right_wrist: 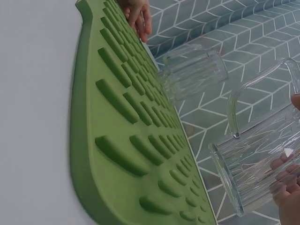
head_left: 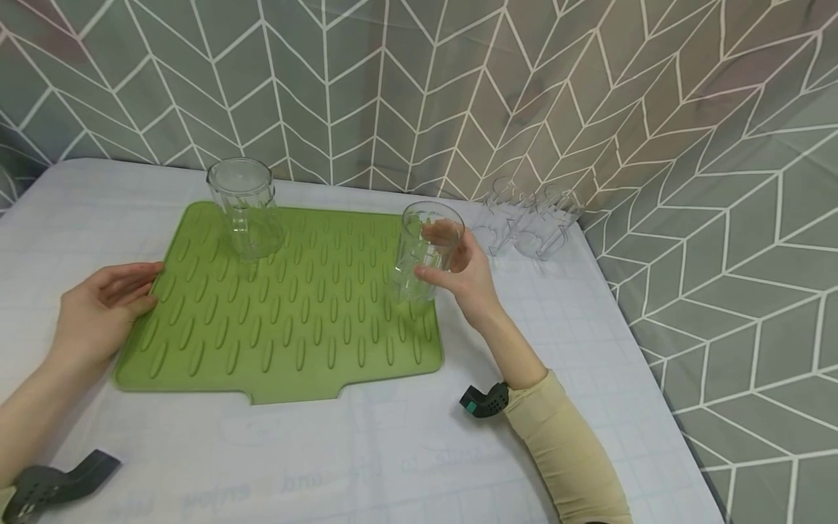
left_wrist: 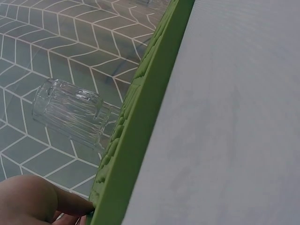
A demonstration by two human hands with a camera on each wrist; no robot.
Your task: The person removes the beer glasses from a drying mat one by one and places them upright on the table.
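Observation:
My right hand (head_left: 470, 280) grips a clear glass mug (head_left: 411, 244) around its side, thumb at the front and fingers behind. That mug is over the right part of a green ridged mat (head_left: 301, 320). In the right wrist view, a gap shows between the mug's lower end (right_wrist: 225, 180) and the mat, and its handle (right_wrist: 233, 101) points away from the palm. A second clear mug (head_left: 252, 218) stands on the mat's back left. At the mat's left edge, my left hand (head_left: 98, 309) touches the rim with its thumb and fingertips, its fingers fairly straight.
More clear mugs (head_left: 546, 225) stand close together at the back right of the table. A white cloth (head_left: 366, 451) covers the table, and a patterned curtain (head_left: 353, 94) hangs behind it and along the right side. The mat has a tab (head_left: 294, 394) on its front edge.

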